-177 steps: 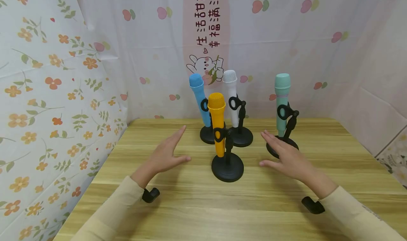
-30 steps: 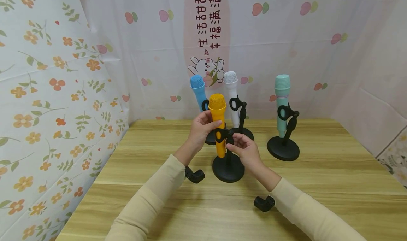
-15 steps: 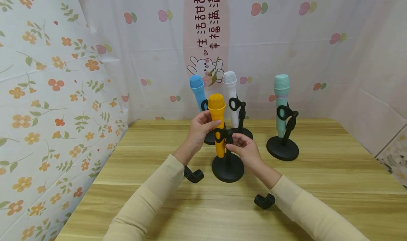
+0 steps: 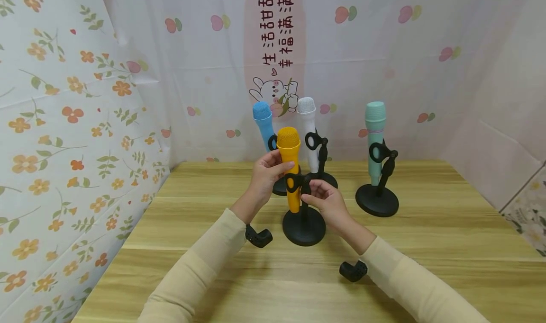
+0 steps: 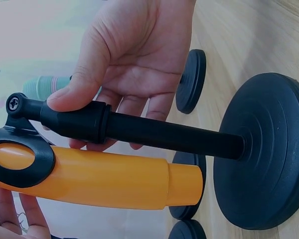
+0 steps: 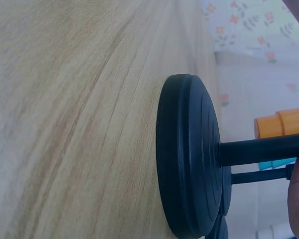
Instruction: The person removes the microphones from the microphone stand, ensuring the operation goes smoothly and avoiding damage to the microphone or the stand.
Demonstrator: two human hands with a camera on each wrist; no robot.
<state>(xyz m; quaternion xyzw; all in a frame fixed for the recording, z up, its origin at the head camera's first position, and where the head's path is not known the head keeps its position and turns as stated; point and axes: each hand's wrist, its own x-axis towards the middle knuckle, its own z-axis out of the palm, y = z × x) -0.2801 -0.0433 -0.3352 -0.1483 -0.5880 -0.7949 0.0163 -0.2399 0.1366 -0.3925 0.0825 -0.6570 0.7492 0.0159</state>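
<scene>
An orange-yellow microphone (image 4: 288,140) leans in the clip of a black stand (image 4: 304,233), nearest of the several stands. My left hand (image 4: 263,176) grips the microphone's upper handle from the left, thumb across its front. From the right, my right hand (image 4: 330,202) pinches the stand's upright just below the clip. In the left wrist view, the right thumb lies on the collar of the stand's pole (image 5: 174,134), with its fingers behind; the orange handle (image 5: 114,177) passes through the oval clip. In the right wrist view, the round base (image 6: 189,154) sits on the table.
Behind stand a blue microphone (image 4: 262,112) and a white one (image 4: 307,112), each in a black stand. A mint-green microphone (image 4: 376,119) on its own stand is farther right. All are on a wood-grain table (image 4: 443,228), with patterned cloth (image 4: 204,86) behind.
Several seconds ago both hands were apart with fingers spread over the table; they came inward to the orange microphone and its stand. Over the last second they hold still; the view shifts slightly.
</scene>
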